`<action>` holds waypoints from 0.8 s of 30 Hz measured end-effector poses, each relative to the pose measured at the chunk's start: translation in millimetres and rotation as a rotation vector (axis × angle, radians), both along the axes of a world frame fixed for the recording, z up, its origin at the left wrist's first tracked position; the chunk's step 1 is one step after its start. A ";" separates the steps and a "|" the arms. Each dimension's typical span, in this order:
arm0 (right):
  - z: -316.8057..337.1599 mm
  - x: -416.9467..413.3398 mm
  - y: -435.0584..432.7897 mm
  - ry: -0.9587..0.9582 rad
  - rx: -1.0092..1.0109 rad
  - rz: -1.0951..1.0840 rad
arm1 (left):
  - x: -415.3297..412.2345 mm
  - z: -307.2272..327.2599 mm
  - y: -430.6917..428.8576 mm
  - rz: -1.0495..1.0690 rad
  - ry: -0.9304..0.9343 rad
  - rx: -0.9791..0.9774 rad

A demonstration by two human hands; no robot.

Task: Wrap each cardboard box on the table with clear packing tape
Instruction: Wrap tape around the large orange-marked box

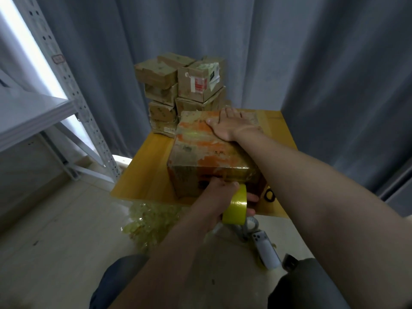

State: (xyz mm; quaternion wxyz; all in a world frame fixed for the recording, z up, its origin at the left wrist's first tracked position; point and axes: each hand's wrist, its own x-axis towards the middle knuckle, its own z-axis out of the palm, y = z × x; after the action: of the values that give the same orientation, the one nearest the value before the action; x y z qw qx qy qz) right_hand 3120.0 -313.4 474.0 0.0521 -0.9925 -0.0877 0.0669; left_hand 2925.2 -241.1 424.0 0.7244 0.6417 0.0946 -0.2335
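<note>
Pressing top of box (200, 150) on desk (142, 175) with flat, straight-fingered right hand (229, 127); gripping tape roll (236, 208) at box's near side with left hand (219, 197).

We log two arms, both bare along all that shows of them. The left forearm (178, 253) and the left hand (219, 197) are bare as well. The right forearm (312, 186) fills more of the view; a thin crease line crosses the wrist just behind the right hand (229, 126). Fingernails are too blurred to judge. Lower down we note dark trousers. The left leg (116, 284) reads dark blue-grey and the right leg (312, 286) dark grey. The cloth is matte and plain, and we make out no pattern.
</note>
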 end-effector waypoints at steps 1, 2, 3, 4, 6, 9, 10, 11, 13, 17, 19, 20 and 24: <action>-0.2 3.3 1.0 0.002 -0.005 -0.003 | 1.2 -3.9 -0.1 0.007 -0.002 -0.005; -0.4 5.2 1.7 0.008 -0.008 -0.003 | 1.7 -5.4 -0.4 0.012 -0.004 -0.001; -0.5 5.4 1.8 0.015 -0.007 0.000 | 1.5 -6.1 -0.9 0.016 -0.008 0.003; -0.2 4.2 1.5 0.021 0.000 0.004 | 2.4 -8.4 -1.6 0.019 -0.009 0.009; 0.9 -2.4 -1.6 0.037 0.021 0.016 | 3.9 -10.8 -3.2 0.018 -0.005 0.020; 3.6 -21.7 -6.2 0.080 0.032 0.045 | 5.7 -7.1 -5.3 0.047 -0.007 0.018; 3.4 -31.1 -7.7 0.103 0.031 0.053 | 8.1 -6.9 -6.9 0.062 0.000 0.024; 2.6 -41.8 -9.1 0.119 0.022 0.058 | 8.0 -4.8 -9.2 0.080 0.012 0.034; -0.5 -64.2 -12.1 0.126 -0.002 0.073 | 12.1 -4.6 -11.9 0.146 0.033 0.048; -4.5 -116.0 -16.7 0.031 -0.019 0.160 | 16.1 -7.5 -12.9 0.242 -0.071 0.222; -8.9 -139.1 -21.5 -0.105 -0.031 0.206 | 10.6 -8.6 -12.1 0.252 -0.126 0.301; -10.4 -149.0 -24.2 -0.180 -0.026 0.222 | 9.0 -10.8 -9.8 0.261 -0.145 0.323; -18.5 -176.5 -35.9 -0.438 0.305 0.270 | -1.7 -8.2 -0.5 0.315 -0.281 0.332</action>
State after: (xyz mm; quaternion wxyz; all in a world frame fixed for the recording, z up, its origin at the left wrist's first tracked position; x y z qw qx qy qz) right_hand 2943.5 -349.3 455.5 0.1708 -0.9434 -0.2373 -0.1566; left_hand 2923.5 -241.6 415.7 0.6425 0.7553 0.1290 -0.0078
